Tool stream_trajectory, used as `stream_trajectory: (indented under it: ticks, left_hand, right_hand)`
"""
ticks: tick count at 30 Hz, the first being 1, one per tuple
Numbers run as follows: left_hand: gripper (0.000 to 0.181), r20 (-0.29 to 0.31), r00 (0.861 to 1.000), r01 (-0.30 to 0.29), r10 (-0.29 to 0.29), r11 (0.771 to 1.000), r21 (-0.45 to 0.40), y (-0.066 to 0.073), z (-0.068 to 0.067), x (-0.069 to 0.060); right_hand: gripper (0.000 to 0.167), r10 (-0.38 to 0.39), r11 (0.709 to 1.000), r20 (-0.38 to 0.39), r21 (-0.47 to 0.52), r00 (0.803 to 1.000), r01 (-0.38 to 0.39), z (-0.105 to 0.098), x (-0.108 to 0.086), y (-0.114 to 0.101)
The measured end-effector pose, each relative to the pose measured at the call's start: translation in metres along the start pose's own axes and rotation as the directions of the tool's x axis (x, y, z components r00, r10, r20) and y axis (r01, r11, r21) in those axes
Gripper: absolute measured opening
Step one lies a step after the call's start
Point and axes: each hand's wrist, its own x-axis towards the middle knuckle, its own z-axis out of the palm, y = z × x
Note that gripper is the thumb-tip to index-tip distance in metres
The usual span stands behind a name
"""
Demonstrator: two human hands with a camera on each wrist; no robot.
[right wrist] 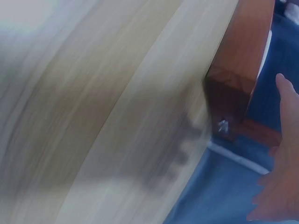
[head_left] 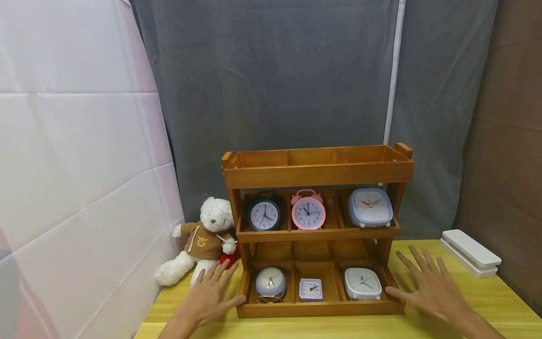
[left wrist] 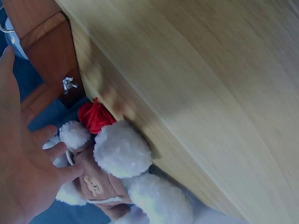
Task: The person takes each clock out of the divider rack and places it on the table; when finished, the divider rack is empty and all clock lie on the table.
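A three-tier wooden shelf (head_left: 318,175) stands on the table between my two hands. Its middle tier holds a black alarm clock (head_left: 264,214), a pink twin-bell alarm clock (head_left: 308,212) and a blue clock (head_left: 370,207). Along the bottom tier are a round pale clock (head_left: 270,282), a small lilac square clock (head_left: 310,289) and a white clock (head_left: 362,284). My left hand (head_left: 210,294), fingers spread, is by the shelf's lower left corner. At the lower right corner my right hand (head_left: 434,287) is likewise spread. Neither holds anything; whether the thumbs touch the wood cannot be told.
A white teddy bear (head_left: 207,238) in a brown hoodie sits left of the shelf, with a red yarn-like bundle (left wrist: 96,116) beside it. At the right lies a white flat-topped object (head_left: 471,252). Grey curtain (head_left: 275,80) hangs behind; pale panels (head_left: 80,155) flank the left.
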Motion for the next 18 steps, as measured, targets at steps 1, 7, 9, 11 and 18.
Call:
stream_trajectory:
  ticks: [1,7,9,11,18]
  left_hand:
    - [0.088,0.018,1.0,0.001,-0.001,1.0,-0.012,0.001,0.0,0.001]
    - [0.087,0.075,0.997,-0.014,0.021,0.996,-0.087,0.006,0.004,0.007]
    - [0.085,0.081,0.996,-0.016,0.027,0.992,-0.125,0.006,0.006,0.008]
    - [0.083,0.096,0.995,-0.012,0.027,0.988,-0.157,0.007,0.007,0.009]
    - [0.079,0.174,0.985,0.058,-0.019,0.973,-0.225,0.007,0.013,0.011]
  right_hand:
    - [0.099,-0.001,1.0,0.007,0.006,1.0,0.001,0.0,0.0,-0.003]
    - [0.099,0.004,1.0,0.05,0.029,0.999,-0.005,-0.003,0.0,-0.021]
    - [0.098,0.0,0.999,0.059,0.037,0.998,-0.002,-0.003,0.0,-0.028]
    - [0.096,-0.005,0.999,0.065,0.047,0.998,0.002,-0.003,-0.001,-0.034]
    - [0.091,-0.054,0.997,0.031,0.061,0.998,0.052,0.004,0.004,-0.05]
